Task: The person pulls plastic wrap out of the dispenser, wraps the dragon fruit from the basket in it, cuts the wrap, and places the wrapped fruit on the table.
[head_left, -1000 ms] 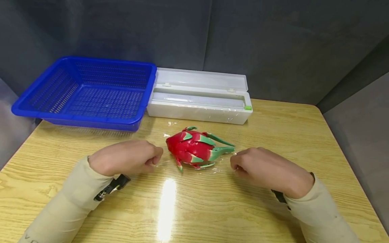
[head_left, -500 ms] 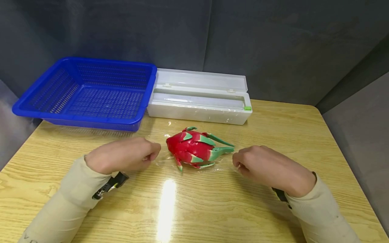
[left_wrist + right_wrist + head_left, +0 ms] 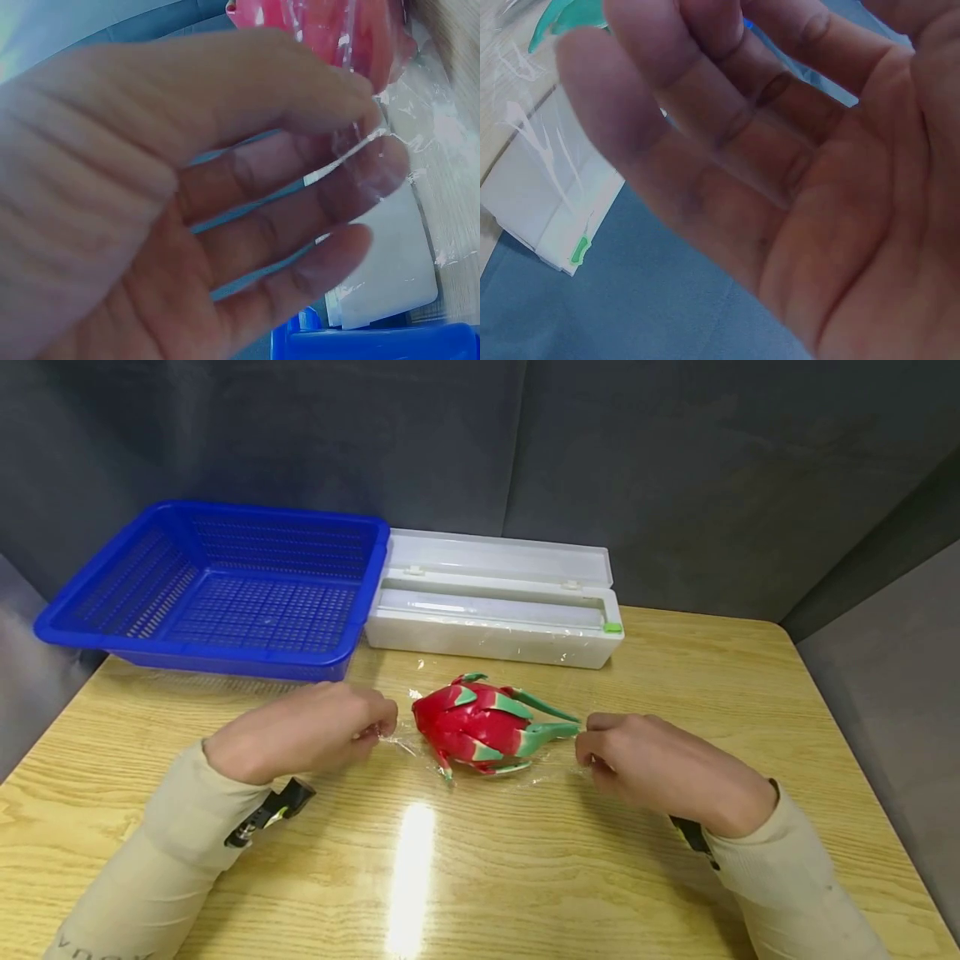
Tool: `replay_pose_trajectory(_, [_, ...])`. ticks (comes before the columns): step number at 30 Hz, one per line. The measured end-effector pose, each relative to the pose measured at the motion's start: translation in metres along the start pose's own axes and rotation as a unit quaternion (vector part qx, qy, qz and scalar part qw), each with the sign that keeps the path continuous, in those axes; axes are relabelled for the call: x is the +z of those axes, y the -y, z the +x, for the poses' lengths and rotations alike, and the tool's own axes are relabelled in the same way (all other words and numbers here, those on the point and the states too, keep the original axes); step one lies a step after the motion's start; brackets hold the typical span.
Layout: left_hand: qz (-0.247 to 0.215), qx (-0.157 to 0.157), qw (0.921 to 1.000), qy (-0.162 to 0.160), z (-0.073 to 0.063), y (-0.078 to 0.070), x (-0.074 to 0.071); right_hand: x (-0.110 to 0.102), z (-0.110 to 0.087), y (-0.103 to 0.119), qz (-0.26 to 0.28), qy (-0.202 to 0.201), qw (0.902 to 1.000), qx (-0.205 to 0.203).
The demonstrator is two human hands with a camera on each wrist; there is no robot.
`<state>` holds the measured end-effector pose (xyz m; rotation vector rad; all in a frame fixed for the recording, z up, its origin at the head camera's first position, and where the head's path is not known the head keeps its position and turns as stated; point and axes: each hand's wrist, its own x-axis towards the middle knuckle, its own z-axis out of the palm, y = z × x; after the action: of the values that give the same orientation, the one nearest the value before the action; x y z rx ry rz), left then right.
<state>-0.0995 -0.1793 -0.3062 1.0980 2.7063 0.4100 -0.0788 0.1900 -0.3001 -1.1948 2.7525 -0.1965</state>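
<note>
A red dragon fruit (image 3: pixel 476 722) with green-tipped scales lies on its side at the middle of the table, clear plastic wrap (image 3: pixel 405 743) around and under it. At its blunt end, my left hand (image 3: pixel 307 731) pinches the wrap; the left wrist view shows the film (image 3: pixel 375 135) gathered between thumb and fingertips. Close by the green tail, my right hand (image 3: pixel 660 768) has its fingers curled at the wrap on that side. In the right wrist view, those fingers hide the pinch, while shiny film (image 3: pixel 536 139) stretches beside them.
Behind the fruit stands a white wrap dispenser (image 3: pixel 487 643), its lid raised and a roll (image 3: pixel 487 607) inside. A blue plastic basket (image 3: pixel 217 656) sits to its left, at the back of the wooden table (image 3: pixel 525 877). A dark curtain (image 3: pixel 675 485) hangs behind.
My left hand has shifted slightly back and lifted the film at the blunt end. The right hand has moved a little away from me. The fruit stays in place.
</note>
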Motion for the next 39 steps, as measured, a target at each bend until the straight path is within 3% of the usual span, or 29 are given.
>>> replay_pose_trajectory(16, [0.025, 0.035, 0.9975, -0.057, -0.0019, -0.0031, -0.0050, -0.0001, 0.0028, -0.0040, -0.008, -0.015, 0.9999, 0.003])
replay_pose_trajectory(29, [0.046, 0.087, 0.9875, -0.124, -0.0013, -0.0042, -0.0070, 0.0013, 0.0036, -0.0090, 0.007, -0.034, 0.9994, -0.003])
replay_pose_trajectory(39, [0.040, 0.104, 0.9843, -0.137, -0.0004, -0.0041, -0.0064, 0.0019, 0.0053, -0.0099, 0.016, -0.047, 0.9988, 0.001])
